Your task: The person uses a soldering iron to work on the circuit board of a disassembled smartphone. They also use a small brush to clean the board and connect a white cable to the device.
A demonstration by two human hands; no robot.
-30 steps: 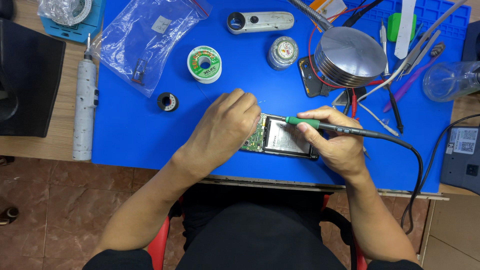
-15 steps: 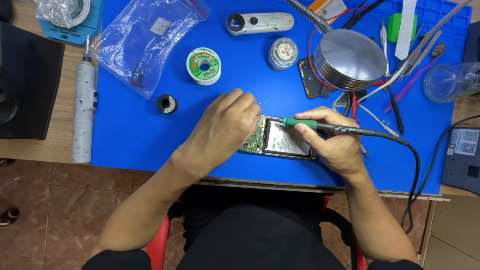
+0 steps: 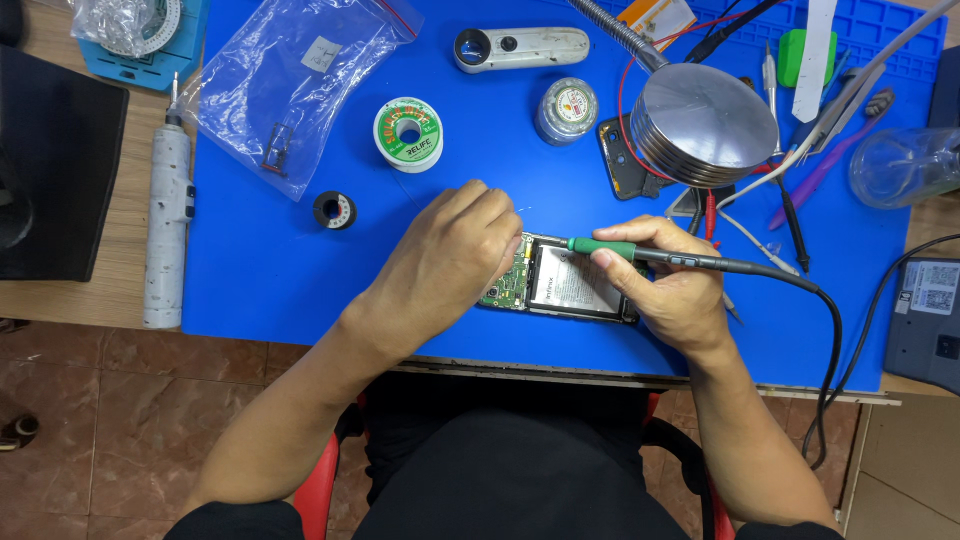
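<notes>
A green-handled soldering iron (image 3: 640, 252) is clenched in the right hand (image 3: 665, 285), pen-fashion, with thumb and fingers wrapped tightly round the handle just behind the green sleeve. Its tip is pointed left, over the top edge of an opened phone (image 3: 565, 285) that lies flat on the blue mat (image 3: 260, 260), near the front edge of the bench. The iron's black cable (image 3: 825, 330) is led off to the right and down past the bench edge.

The left hand (image 3: 450, 255) is curled loosely over the left end of the phone, knuckles up; its fingertips are hidden beneath it, so it cannot be told whether anything is pinched in that grip. A thin wire can be seen running from this hand up toward a green solder spool (image 3: 408, 134) farther back on the mat. The phone's green circuit board (image 3: 510, 285) is exposed just beside the left hand, with the battery to its right.

Farther out, a small black reel (image 3: 334, 210) is placed to the left of the hands, and a clear plastic bag (image 3: 285, 85) is laid at the far left of the mat. A white magnifier (image 3: 520, 47) and a small round tin (image 3: 566, 110) are set at the far side. A round metal lamp head (image 3: 700, 125) is hung over the mat to the far right, above a black phone part (image 3: 615, 155). A white electric screwdriver (image 3: 167, 225) is laid on the wooden bench left of the mat.
</notes>
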